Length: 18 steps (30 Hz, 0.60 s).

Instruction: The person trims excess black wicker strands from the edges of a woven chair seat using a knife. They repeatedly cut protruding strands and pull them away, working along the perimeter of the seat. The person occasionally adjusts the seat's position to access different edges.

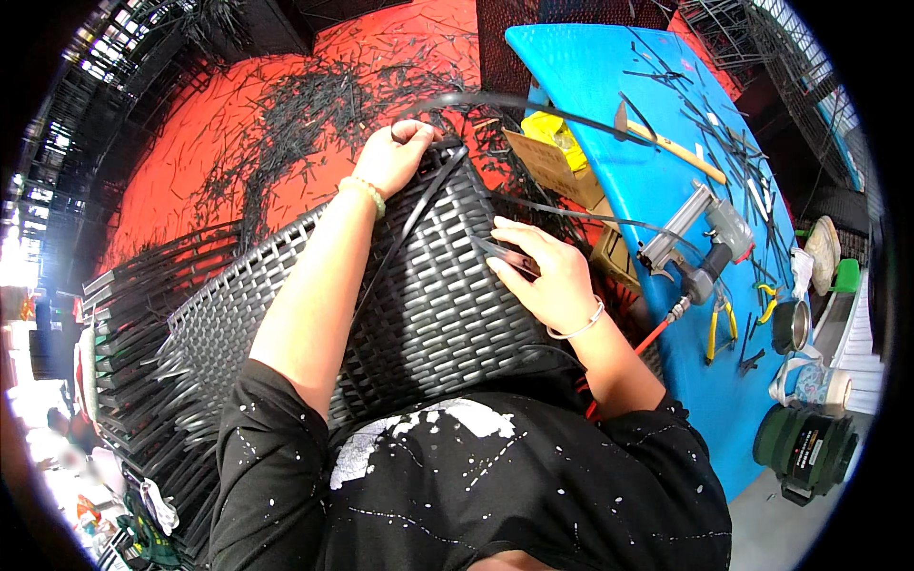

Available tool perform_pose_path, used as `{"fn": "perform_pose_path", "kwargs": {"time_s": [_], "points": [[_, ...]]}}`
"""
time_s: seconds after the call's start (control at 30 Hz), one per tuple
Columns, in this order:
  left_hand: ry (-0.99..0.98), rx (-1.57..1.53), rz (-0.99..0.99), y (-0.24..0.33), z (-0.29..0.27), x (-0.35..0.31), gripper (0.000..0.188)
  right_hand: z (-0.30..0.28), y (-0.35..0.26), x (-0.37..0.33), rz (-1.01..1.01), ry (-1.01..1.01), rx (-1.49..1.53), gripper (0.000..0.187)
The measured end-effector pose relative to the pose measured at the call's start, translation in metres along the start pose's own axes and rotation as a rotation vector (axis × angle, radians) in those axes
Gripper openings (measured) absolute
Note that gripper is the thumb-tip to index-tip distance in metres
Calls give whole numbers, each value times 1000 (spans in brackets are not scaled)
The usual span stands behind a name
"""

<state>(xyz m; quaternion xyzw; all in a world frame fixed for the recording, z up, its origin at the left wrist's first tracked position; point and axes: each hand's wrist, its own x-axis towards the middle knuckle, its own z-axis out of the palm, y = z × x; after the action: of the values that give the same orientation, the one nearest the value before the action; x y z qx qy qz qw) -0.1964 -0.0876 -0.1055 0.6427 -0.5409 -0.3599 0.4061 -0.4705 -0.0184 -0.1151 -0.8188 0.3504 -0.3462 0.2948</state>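
A black woven panel of flat plastic strips (447,285) leans against me, its upper corner pointing away. At that corner my left hand (395,162) is closed, thumb and finger pinching a black plastic strip (533,103) that arcs off to the right over the blue table. Another loose strip (419,205) runs diagonally down across the weave. Beside the panel's right edge is my right hand (547,276), its thumb and forefinger closed around a dark, glossy flat piece (509,255). The kind of piece is unclear, being partly covered by the fingers.
On the right, the blue table (619,114) carries a hammer (671,147), an air stapler (705,238) with a red hose (643,344), yellow-handled pliers (721,328) and strip scraps. An open cardboard box (562,171) stands beside it. Black offcuts litter the red floor (200,181).
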Motion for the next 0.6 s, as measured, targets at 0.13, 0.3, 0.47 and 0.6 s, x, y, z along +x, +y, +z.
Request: {"fn": "perform_pose_path", "kwargs": {"time_s": [0.13,0.3,0.47,0.6], "points": [[36,-89,-16,3,-2,2,44,2,0,-1,24,-11,6,35],[49,-210,-115,21,-3,-7,51,1,-3,0,-9,4,-40,35],[-97,-217,55,20,-8,-17,30,1,-5,3,57,17,178,39],[-166,-235,159,7,-4,-22,20,-12,-28,-1,196,93,555,27]]}}
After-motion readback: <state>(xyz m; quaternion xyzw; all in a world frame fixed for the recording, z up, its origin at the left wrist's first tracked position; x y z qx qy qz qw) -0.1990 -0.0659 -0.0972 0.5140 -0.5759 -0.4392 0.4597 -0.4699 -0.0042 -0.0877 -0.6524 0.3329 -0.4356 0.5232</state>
